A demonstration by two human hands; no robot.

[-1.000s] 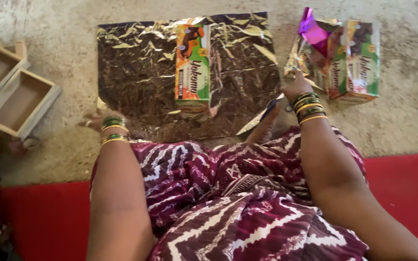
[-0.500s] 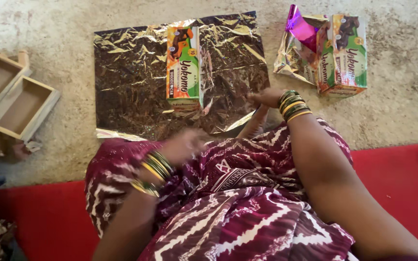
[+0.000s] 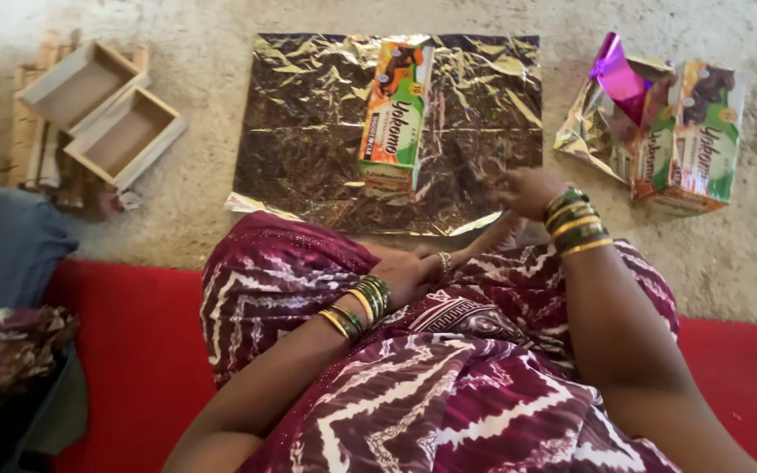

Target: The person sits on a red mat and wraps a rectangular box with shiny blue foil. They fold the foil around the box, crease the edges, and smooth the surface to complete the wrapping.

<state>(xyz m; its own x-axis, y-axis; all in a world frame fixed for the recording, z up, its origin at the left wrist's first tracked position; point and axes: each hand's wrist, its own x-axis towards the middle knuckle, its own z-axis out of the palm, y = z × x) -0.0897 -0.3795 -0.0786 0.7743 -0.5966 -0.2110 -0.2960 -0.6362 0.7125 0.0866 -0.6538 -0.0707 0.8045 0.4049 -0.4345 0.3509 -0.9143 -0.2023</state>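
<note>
here, working from the largest item down: the red mat (image 3: 133,350) lies under the seated person at the near edge of the pale rough floor (image 3: 221,26). the maroon patterned garment (image 3: 449,377) covers the lap. the sheet of metallic foil wrap (image 3: 308,131) lies flat on the floor just ahead of the knees, creased, with its near edge touching the garment. two open wooden trays (image 3: 102,109) sit side by side to the left, well apart from the sheet. a bundle of similar cartons with loose gold and purple foil (image 3: 659,131) sits to the right, near the sheet but not on it. the orange and green carton (image 3: 393,114) lies lengthwise on the sheet, close to its middle line.

the right hand (image 3: 532,191) rests at the sheet's near right edge, fingers loosely spread and curled down onto the foil; whether it pinches the edge cannot be told. the left hand (image 3: 413,273) lies in the lap on the garment, relaxed, half curled, holding nothing visible.

judged procedure for wrapping the carton well: keep the carton square to the sheet's edges, lift the near edge with both hands evenly, draw it taut over the carton, and press each crease along a carton corner so the foil does not tear or spring back
</note>
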